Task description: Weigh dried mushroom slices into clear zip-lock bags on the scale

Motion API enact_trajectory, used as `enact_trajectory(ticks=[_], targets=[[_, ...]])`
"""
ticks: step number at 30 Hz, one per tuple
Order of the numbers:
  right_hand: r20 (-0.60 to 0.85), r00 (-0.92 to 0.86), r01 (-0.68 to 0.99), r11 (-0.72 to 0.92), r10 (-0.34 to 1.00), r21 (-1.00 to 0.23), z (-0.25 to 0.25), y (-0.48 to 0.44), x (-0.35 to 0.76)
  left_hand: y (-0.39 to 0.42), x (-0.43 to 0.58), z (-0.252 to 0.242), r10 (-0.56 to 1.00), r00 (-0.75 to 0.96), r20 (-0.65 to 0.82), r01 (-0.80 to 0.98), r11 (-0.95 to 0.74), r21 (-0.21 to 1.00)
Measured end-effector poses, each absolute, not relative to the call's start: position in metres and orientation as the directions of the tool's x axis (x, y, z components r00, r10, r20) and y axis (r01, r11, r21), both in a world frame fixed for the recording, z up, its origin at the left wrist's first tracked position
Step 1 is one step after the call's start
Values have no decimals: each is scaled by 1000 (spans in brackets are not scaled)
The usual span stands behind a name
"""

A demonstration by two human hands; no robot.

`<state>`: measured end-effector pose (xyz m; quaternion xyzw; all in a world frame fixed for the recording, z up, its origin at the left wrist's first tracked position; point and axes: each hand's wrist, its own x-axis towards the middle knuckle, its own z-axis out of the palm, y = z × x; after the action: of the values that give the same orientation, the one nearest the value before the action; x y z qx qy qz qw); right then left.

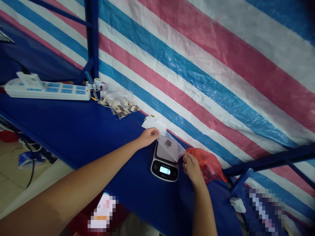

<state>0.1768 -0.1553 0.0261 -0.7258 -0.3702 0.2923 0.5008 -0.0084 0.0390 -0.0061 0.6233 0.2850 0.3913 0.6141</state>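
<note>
A clear plastic bag (176, 151) is held over a digital scale (157, 173), toward the back edge of a blue table (73, 121).
The left hand (149, 136) and right hand (192, 166) each pinch one end; a dark lump (168, 142) shows in or under it. The scale's digits (167, 171) and lettering (166, 166) are unreadable.

The bare left forearm (103, 167) stretches diagonally from the lower left corner, its wrist (138, 143) nearly straight, and the left hand (148, 137) pinches with its fingertips pointing right. The bare right forearm (204, 209) rises steeply from the bottom edge; the right hand (192, 166) angles leftward, fingers curled in a pinch. The 2 hands are apart.
</note>
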Motion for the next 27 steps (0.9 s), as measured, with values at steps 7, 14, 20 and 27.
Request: enact_trajectory(ticks=[7,14,20,27], targets=[[-75,583,216,-244,809,-945,39,-162,177,39,-8,-6,840,527,130,-132,-70,989],[51,667,334,-238,743,-912,38,-168,190,39,-8,-4,845,516,141,-128,-86,988],[78,671,394,-266,737,-880,37,-167,192,39,-9,-4,845,514,150,-127,-98,987],[130,633,462,-238,763,-854,36,-165,189,40,-8,-6,847,511,146,-114,-102,988]])
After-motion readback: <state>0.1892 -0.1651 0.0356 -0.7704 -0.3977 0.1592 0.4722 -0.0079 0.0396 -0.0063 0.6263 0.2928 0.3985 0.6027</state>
